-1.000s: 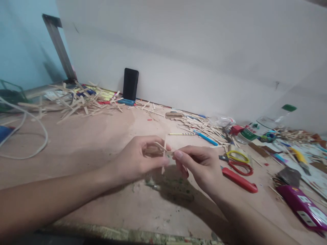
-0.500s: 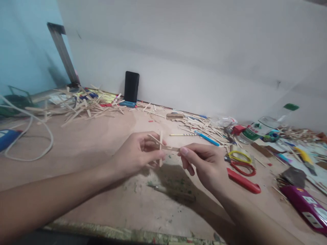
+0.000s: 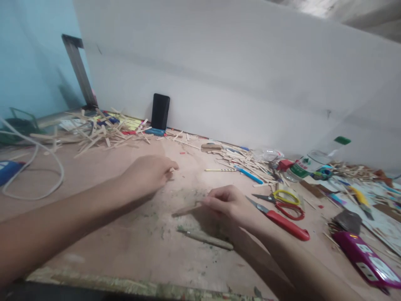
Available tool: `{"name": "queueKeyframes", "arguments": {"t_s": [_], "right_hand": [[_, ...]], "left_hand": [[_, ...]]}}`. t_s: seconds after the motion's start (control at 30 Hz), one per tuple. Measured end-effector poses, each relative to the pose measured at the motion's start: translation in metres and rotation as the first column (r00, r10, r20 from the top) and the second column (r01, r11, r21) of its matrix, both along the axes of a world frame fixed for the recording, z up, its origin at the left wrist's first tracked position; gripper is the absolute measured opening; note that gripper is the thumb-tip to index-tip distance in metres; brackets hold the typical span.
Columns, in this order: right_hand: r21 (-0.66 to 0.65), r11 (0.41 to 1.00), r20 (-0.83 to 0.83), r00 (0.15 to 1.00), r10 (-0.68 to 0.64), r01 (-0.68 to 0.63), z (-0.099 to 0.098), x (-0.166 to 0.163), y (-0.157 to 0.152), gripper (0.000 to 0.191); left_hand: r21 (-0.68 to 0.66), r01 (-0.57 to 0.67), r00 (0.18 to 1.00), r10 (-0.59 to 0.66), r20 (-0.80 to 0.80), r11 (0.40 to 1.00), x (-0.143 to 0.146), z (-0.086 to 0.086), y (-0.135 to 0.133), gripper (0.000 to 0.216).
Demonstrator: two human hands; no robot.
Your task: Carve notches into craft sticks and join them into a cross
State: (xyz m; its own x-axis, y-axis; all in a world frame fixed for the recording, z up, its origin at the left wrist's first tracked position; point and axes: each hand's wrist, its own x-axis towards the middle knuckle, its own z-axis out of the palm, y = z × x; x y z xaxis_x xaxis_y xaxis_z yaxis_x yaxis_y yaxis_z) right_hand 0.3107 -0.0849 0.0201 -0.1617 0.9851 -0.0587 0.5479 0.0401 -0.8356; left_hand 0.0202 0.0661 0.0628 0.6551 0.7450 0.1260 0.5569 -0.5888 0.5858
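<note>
My left hand (image 3: pixel 149 173) hovers low over the wooden table (image 3: pixel 125 234), fingers curled shut, with only a pale tip of a small wooden stick piece (image 3: pixel 172 169) showing at the fingertips. My right hand (image 3: pixel 229 203) rests on the table to the right and pinches one end of a flat wooden stick (image 3: pixel 185 209), which points left and lies almost flat on the stained surface. The hands are apart. A thin grey tool (image 3: pixel 205 237) lies on the table just in front of my right hand.
Red-and-yellow scissors (image 3: pixel 290 204) and a red-handled cutter (image 3: pixel 283 220) lie right of my right hand. Heaps of wooden sticks lie at back left (image 3: pixel 100 127) and centre right (image 3: pixel 247 161). A black phone (image 3: pixel 160 111) leans on the wall. A purple power strip (image 3: pixel 366 259) sits at right, a white cable (image 3: pixel 40 167) at left.
The hands were together above the table holding crossed sticks. They have separated and dropped: the left hand moved left and back, the right hand lowered a stick onto the table.
</note>
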Motion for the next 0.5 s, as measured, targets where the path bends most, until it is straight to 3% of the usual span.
{"name": "queueKeyframes", "arguments": {"t_s": [0.1, 0.17, 0.33, 0.43, 0.5], "right_hand": [[-0.033, 0.999, 0.203, 0.978, 0.048, -0.042, 0.009, -0.007, -0.015, 0.036], [0.019, 1.0, 0.323, 0.946, 0.005, -0.012, 0.017, -0.011, -0.032, 0.033], [0.13, 0.981, 0.463, 0.884, 0.071, -0.146, 0.036, -0.024, -0.067, 0.011], [0.188, 0.958, 0.511, 0.854, 0.093, -0.217, 0.042, -0.025, -0.077, 0.022], [0.226, 0.954, 0.542, 0.839, 0.043, -0.195, 0.044, -0.017, -0.084, 0.021]], "left_hand": [[0.128, 0.123, 0.958, -0.084, -0.273, 0.984, -0.016, -0.005, -0.004, 0.027], [0.187, 0.188, 0.928, -0.112, -0.354, 0.964, -0.028, -0.007, -0.011, 0.011], [0.338, 0.3, 0.94, -0.216, -0.264, 0.892, -0.04, -0.011, -0.042, 0.029], [0.346, 0.423, 0.905, -0.374, -0.202, 0.837, -0.032, -0.022, -0.062, 0.028], [0.347, 0.476, 0.879, -0.44, -0.183, 0.808, -0.025, -0.033, -0.07, 0.025]]}}
